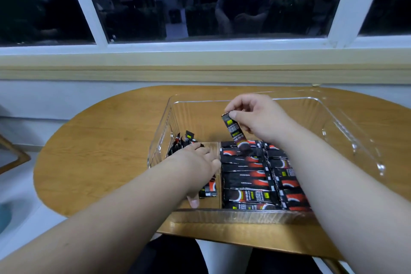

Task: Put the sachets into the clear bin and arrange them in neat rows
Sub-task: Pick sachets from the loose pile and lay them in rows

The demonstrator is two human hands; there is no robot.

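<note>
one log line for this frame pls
phase: placing | right hand: pinches sachet above rows | left hand: on loose sachets, grip unclear | clear bin: rows at near side

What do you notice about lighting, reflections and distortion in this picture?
Head view: dim, even light, no hard shadows; head view: dark glass window panes mirror seated people; head view: wide-angle lens splays the white window bars outward; head view: glints on the right wall of the clear plastic bin.
</note>
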